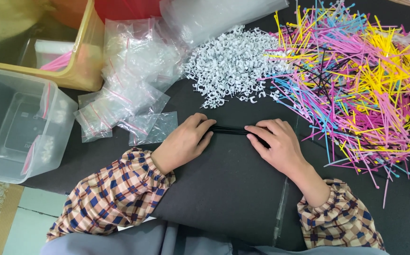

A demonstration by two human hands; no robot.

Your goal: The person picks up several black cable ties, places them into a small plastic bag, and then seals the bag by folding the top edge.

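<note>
Left hand (183, 141) and right hand (276, 141) closed on opposite ends of a black cable-tie bundle (231, 130), laid flat on the dark worktop (224, 184). Open surface toward the near edge. White clips (231, 63) just beyond; coloured ties (361, 80) crowded right; zip bags (129, 75), clear bin (21, 127) left.

A heap of white plastic cable clips (233, 63) lies on the dark table (228, 189), beside a sprawling pile of multicoloured plastic cable ties (361, 89). To the left, small clear zip bags (127, 80) spill beside a yellow plastic bin (84, 71) and a clear plastic tub (58, 137).
</note>
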